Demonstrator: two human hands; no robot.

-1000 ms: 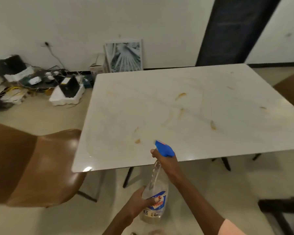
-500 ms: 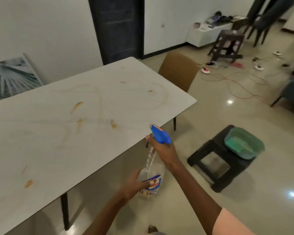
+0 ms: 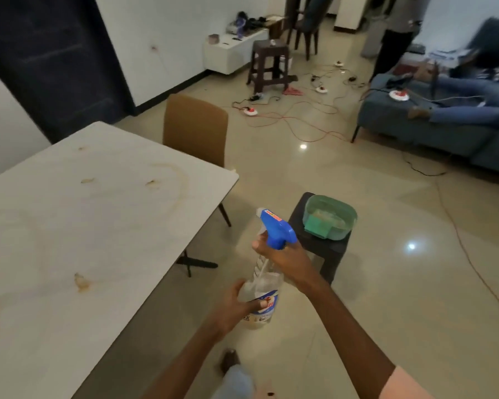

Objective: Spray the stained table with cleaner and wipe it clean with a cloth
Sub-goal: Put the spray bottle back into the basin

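Both hands hold a clear plastic spray bottle with a blue trigger head [image 3: 267,272] upright at lower centre. The right hand [image 3: 283,259] grips its neck and the left hand [image 3: 238,303] wraps its base. The stained white marble table [image 3: 98,226] lies left of the nozzle.

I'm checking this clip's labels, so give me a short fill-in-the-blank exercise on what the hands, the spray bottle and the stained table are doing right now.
1. The right hand grips the neck of the clear plastic spray bottle just under its ____ trigger head.
2. The left hand holds the bottle's ____ part, at the label.
3. The white marble-look table shows ____ stains.
4. The translucent green tub sits on a dark ____.

Missing words: blue; lower; brown; stool
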